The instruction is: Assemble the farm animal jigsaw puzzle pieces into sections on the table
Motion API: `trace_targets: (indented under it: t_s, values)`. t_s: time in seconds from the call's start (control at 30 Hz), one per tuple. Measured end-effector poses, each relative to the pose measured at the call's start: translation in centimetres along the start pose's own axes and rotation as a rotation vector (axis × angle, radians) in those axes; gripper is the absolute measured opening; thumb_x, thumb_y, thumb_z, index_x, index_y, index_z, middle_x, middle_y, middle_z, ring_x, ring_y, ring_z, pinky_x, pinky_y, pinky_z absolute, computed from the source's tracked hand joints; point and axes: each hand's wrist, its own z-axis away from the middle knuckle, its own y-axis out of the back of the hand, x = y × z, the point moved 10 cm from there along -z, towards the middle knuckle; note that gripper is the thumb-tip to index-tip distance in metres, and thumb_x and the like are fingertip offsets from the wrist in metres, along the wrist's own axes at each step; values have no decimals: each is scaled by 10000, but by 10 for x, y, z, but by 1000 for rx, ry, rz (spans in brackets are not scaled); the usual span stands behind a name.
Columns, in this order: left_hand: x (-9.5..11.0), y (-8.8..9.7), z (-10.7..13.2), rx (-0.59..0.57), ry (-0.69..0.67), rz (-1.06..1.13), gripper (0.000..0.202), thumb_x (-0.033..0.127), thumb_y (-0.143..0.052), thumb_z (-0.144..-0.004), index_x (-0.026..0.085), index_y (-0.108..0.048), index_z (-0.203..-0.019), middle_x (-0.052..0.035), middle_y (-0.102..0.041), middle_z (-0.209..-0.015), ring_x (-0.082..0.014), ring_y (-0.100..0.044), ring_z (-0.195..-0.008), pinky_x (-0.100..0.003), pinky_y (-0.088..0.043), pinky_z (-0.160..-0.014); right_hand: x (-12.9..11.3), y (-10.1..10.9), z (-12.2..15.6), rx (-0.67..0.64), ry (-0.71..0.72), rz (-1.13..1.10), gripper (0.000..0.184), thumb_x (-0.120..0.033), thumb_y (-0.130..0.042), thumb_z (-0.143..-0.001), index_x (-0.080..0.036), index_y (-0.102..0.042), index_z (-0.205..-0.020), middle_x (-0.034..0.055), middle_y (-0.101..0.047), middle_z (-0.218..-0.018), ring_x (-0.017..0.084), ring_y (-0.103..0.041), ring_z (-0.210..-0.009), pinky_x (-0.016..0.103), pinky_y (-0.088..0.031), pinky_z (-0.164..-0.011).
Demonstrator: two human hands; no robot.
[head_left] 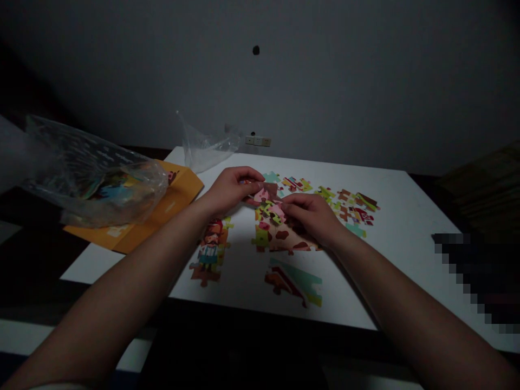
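Observation:
My left hand is closed in a pinch on a pink-and-brown puzzle piece at the top of a joined cluster of cow-patterned pieces on the white table. My right hand lies over the cluster's right side with its fingers curled and pressed on the pieces. A joined strip showing a figure in overalls lies to the left. A striped red and teal group lies nearer to me.
Several loose pieces are scattered behind my right hand. An orange folder lies at the table's left under a clear plastic bag with coloured pieces inside. A second clear bag stands at the back edge. The room is dim.

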Motion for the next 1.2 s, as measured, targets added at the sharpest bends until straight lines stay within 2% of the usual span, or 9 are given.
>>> trace_targets:
  t_s: [0.13,0.37,0.5,0.6,0.67,0.77,0.93,1.03,1.2]
  values:
    - [-1,-3,-1,-18,35,57,209,227,-906,-843,145,-765,-974,-51,-752,-885,-170,-745,-806,-321,-716,-727,-1,-1,-1,9,14,10,269,-502,-816,-853,-233,-802,-840,-5,-616,-673,129,-469,-591,296,-311,-538]
    - [1,-5,0,-6,75,176,329,472,-820,-972,161,-720,-932,-49,-705,-892,-182,-749,-787,-377,-730,-723,0,9,-1,83,37,16,319,-554,-813,-896,-238,-823,-935,-8,-631,-677,127,-473,-562,285,-328,-509]
    - [2,-12,3,-71,46,178,275,281,-927,-848,168,-691,-932,-18,-708,-855,-158,-734,-759,-345,-715,-728,2,11,0,98,43,-4,319,-559,-807,-943,-244,-827,-982,-5,-655,-693,117,-487,-540,265,-353,-479]
    - [-2,-17,4,-120,62,152,317,129,-905,-788,171,-746,-1059,-46,-789,-957,-176,-781,-845,-321,-694,-762,2,14,1,118,29,-34,329,-570,-797,-966,-258,-836,-1063,-1,-678,-717,122,-521,-533,251,-385,-444]
    - [0,-18,3,-137,46,117,306,116,-858,-830,164,-800,-1128,-79,-829,-1072,-175,-794,-930,-310,-681,-833,1,16,3,147,31,-39,333,-568,-797,-966,-262,-844,-1091,0,-675,-718,130,-555,-543,244,-402,-428]
    - [4,-14,1,-85,11,80,189,132,-825,-901,154,-841,-1088,-87,-842,-1139,-148,-784,-975,-280,-657,-914,-3,19,4,180,44,-34,317,-551,-804,-957,-257,-852,-1065,1,-670,-714,135,-592,-559,238,-414,-424]
    - [-7,-10,3,41,127,222,99,77,-786,-954,152,-722,-957,-56,-799,-927,-149,-812,-863,-302,-697,-880,-4,15,3,150,53,-26,318,-546,-802,-958,-247,-853,-1052,-5,-661,-694,123,-578,-541,237,-406,-423]
    - [-10,-21,6,-3,177,246,168,76,-759,-989,169,-638,-918,-38,-780,-873,-130,-803,-771,-277,-704,-809,-3,12,2,137,40,-26,340,-557,-790,-967,-246,-859,-1087,-9,-662,-673,117,-548,-511,237,-388,-411]
    - [-13,-34,11,-87,231,249,162,94,-741,-1001,178,-606,-968,-37,-786,-876,-135,-805,-729,-277,-711,-780,-8,19,2,211,89,38,343,-565,-810,-947,-251,-887,-1063,15,-711,-697,132,-583,-531,252,-453,-439]
